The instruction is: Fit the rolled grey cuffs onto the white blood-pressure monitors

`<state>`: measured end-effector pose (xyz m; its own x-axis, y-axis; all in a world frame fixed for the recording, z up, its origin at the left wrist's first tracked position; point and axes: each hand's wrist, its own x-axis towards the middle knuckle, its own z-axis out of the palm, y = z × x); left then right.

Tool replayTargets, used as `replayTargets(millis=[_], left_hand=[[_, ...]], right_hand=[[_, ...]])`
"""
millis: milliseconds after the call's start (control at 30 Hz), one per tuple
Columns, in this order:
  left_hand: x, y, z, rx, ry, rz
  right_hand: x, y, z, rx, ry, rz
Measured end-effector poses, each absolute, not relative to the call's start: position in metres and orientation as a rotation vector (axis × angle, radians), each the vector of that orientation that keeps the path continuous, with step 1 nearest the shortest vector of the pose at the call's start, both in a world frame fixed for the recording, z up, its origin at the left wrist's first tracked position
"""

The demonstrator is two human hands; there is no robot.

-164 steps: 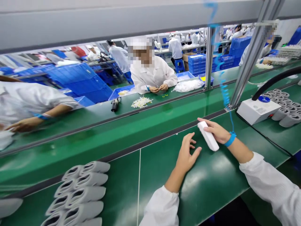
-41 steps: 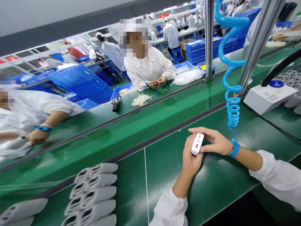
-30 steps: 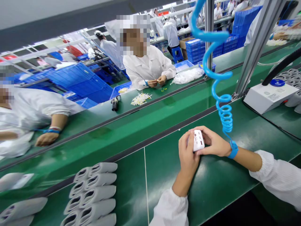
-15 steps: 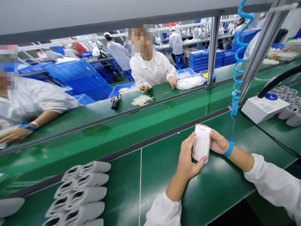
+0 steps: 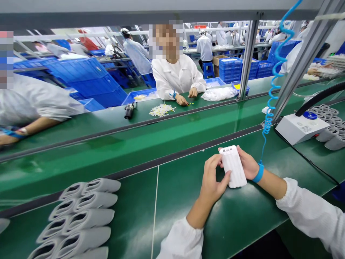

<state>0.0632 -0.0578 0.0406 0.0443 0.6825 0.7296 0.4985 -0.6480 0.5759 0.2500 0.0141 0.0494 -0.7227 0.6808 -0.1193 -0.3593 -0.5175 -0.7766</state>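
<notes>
A white power bank [image 5: 233,167] with port openings along its top end is held between my two hands above the green workbench. My left hand [image 5: 212,180] grips its left side, with the thumb on the lower left edge and the fingertips near the upper left corner. Along the right edge my right hand [image 5: 246,163] is closed round it, and its fingertips show behind the upper left corner. A blue wrist strap [image 5: 259,173] circles my right wrist, with a coiled blue cord [image 5: 275,77] running up from it.
Grey hollow shells [image 5: 87,214] stand in rows at the lower left; more grey shells [image 5: 335,140] are at the right. A white box [image 5: 300,127] with a black hose is on the bench. Metal posts [image 5: 248,59] rise beyond. Across the belt, a co-worker [image 5: 176,77] handles small yellow pieces.
The power bank has tilted, its lower end swinging right, and its ports show more plainly. Both hands still hold it. My view has shifted slightly. The co-worker's hands have come closer together.
</notes>
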Motion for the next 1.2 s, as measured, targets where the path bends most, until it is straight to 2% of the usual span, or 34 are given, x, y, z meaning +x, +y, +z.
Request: replayTargets(millis=[400,700,933,1200], left_hand=[[0.062,-0.061,0.046,2.139,1.335,1.639],[0.055,-0.059,0.059,2.081,1.229,1.539],[0.037,-0.055,0.076,2.080,1.064,1.373],[0.035,-0.050,0.067,1.990,1.057,1.378]], right_hand=[[0.252,0.006,0.033,-0.564,-0.980,2.410],[0.254,0.005,0.048,-0.396,-1.145,2.236],[0.259,0.002,0.045,-0.491,-1.292,2.172],[0.256,0.003,0.043,-0.613,-1.322,2.117]])
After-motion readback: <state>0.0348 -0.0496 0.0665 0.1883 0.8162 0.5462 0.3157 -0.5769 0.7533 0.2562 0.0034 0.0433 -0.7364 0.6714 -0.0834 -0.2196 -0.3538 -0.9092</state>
